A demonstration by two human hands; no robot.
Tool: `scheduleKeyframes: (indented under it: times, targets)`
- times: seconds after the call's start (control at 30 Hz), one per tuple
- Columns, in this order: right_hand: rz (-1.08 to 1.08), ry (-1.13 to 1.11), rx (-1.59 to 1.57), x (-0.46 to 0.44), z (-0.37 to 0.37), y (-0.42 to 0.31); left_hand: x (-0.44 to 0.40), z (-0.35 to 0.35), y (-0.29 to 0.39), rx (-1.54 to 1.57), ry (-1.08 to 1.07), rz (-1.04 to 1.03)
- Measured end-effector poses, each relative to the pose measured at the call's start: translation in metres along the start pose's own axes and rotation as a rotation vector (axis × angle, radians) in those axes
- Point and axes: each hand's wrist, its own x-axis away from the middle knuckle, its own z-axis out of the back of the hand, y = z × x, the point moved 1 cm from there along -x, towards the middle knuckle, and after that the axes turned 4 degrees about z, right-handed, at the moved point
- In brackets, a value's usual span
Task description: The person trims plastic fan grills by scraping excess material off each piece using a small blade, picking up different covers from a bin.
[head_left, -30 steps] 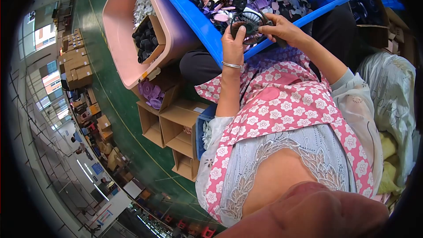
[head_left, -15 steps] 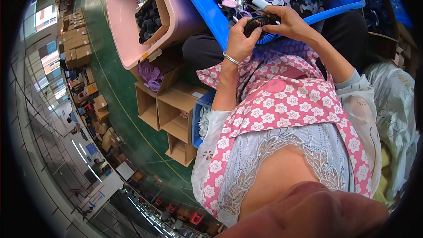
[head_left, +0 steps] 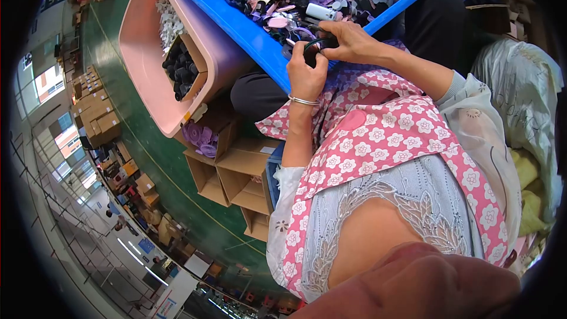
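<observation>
On my far left, the sign (head_left: 168,302) carries lettering too small to read, then comes the pink tub (head_left: 142,71). Left hand (head_left: 306,77) and right hand (head_left: 354,44) both pinch a dark curved part (head_left: 322,42) by the blue crate's (head_left: 251,50) near rim; the pale sack's (head_left: 512,82) scrawl is illegible.

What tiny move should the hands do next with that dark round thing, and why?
Maybe turn the dark round piece a little, I'd say: the left hand and right hand both pinch it, but the fingers cover part, so turning might show more.
</observation>
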Motion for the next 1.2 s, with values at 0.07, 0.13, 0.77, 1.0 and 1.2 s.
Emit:
scheduleKeyframes:
  times: [0.07, 0.13, 0.77, 1.0, 1.2]
  targets:
    - [0.009, 0.062, -0.243, 0.000, -0.011, 0.018, -0.007, 0.006, 0.000, 0.230, -0.052, 0.080]
    - [-0.242, 0.053, -0.729, 0.002, -0.010, 0.014, -0.009, 0.010, 0.000, 0.702, -0.036, 0.245]
    - [0.077, -0.015, -0.011, -0.012, 0.006, 0.003, -0.002, 0.008, -0.003, 0.242, -0.188, 0.018]
    - [0.017, 0.046, 0.099, 0.004, 0.001, 0.005, 0.000, 0.000, -0.006, 0.123, -0.220, 0.019]
    - [-0.312, 0.042, -0.616, 0.003, 0.002, 0.011, -0.006, -0.002, -0.005, 0.637, -0.046, 0.197]
